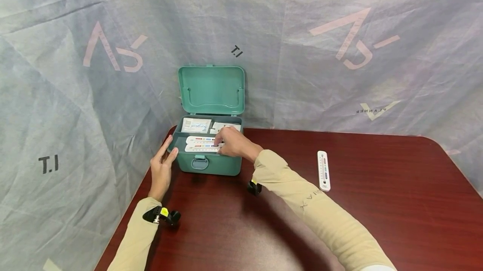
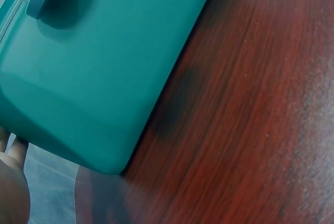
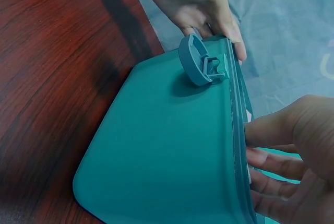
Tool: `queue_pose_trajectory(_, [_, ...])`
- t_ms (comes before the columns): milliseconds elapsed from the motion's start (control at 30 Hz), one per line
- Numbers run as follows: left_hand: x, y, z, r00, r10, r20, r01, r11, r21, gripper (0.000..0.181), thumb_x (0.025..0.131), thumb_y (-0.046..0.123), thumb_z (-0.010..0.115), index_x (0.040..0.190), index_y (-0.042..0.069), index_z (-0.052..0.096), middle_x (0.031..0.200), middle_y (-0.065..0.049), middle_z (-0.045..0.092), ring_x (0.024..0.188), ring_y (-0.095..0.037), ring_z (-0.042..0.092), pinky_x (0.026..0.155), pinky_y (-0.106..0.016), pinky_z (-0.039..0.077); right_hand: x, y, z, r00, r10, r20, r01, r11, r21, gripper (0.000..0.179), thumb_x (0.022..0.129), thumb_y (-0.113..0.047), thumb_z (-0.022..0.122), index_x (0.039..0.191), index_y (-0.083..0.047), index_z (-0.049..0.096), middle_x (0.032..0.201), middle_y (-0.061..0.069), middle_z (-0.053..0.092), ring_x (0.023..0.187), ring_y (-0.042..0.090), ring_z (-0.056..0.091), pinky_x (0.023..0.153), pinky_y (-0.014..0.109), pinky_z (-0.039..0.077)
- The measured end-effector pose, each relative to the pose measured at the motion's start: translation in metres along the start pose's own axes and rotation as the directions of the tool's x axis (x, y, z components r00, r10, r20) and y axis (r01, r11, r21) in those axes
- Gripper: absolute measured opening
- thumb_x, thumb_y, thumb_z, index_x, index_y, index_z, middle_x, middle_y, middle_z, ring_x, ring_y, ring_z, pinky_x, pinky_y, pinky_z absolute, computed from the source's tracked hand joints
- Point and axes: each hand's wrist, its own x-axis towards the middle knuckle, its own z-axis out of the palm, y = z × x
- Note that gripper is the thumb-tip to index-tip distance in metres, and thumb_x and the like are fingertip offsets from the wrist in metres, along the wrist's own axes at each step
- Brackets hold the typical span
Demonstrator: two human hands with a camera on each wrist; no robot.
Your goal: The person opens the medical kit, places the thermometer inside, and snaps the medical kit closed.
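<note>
A teal plastic box (image 1: 209, 165) stands on the table with its lid (image 1: 211, 89) raised. Two white thermometers (image 1: 198, 148) lie side by side in its front compartment. My right hand (image 1: 234, 142) reaches in over the right side, its fingers curled at the right end of the front thermometer; that end is hidden. White packets (image 1: 196, 125), one printed "Surgical", fill the rear compartment. At the box's left front corner my left hand (image 1: 162, 172) touches the rim with extended thumb and fingers. A third thermometer (image 1: 323, 170) lies apart on the table, to the right.
The dark red wooden table (image 1: 279, 229) runs across the front. Grey printed fabric (image 1: 264, 24) hangs behind it and along its left side. A grey-blue latch (image 1: 199, 162) hangs on the box front.
</note>
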Motion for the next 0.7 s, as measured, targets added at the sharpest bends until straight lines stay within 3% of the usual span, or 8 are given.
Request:
queue_pose_trajectory(333, [0.0000, 0.0009, -0.0001, 1.000, -0.016, 0.002, 0.016, 1.000, 0.003, 0.046, 0.093, 0.006, 0.060, 0.138, 0.002, 0.048, 0.145, -0.021, 0.039, 0.139, -0.025, 0.028, 0.112, -0.038, 0.022, 0.0025, -0.0012, 0.0003, 0.999, 0.027, 0.033, -0.026, 1.000, -0.012, 0.016, 0.077, -0.001, 0.071, 0.091, -0.007, 0.075, 0.097, 0.003, 0.070, 0.092, 0.016, 0.058, 0.085, 0.028, 0.045])
queue_pose_trajectory(567, [-0.0004, 0.0013, -0.0009, 1.000, -0.020, 0.007, 0.019, 1.000, 0.014, 0.048, 0.093, 0.006, 0.059, 0.138, -0.002, 0.046, 0.145, -0.017, 0.040, 0.139, -0.027, 0.027, 0.110, -0.027, 0.025, 0.0026, -0.0018, -0.0001, 0.999, 0.024, 0.040, -0.024, 1.000, -0.014, 0.016, 0.076, -0.001, 0.070, 0.090, -0.007, 0.075, 0.094, 0.004, 0.069, 0.090, 0.017, 0.058, 0.082, 0.028, 0.046])
queue_pose_trajectory(700, [-0.0002, 0.0014, -0.0009, 1.000, -0.020, 0.010, 0.020, 1.000, 0.008, 0.047, 0.094, 0.006, 0.059, 0.138, -0.001, 0.046, 0.145, -0.017, 0.040, 0.139, -0.027, 0.026, 0.112, -0.032, 0.024, 0.0028, -0.0023, -0.0014, 0.998, 0.039, 0.053, -0.039, 0.999, -0.010, 0.016, 0.077, 0.000, 0.070, 0.090, -0.007, 0.075, 0.094, 0.005, 0.068, 0.089, 0.017, 0.056, 0.079, 0.028, 0.046])
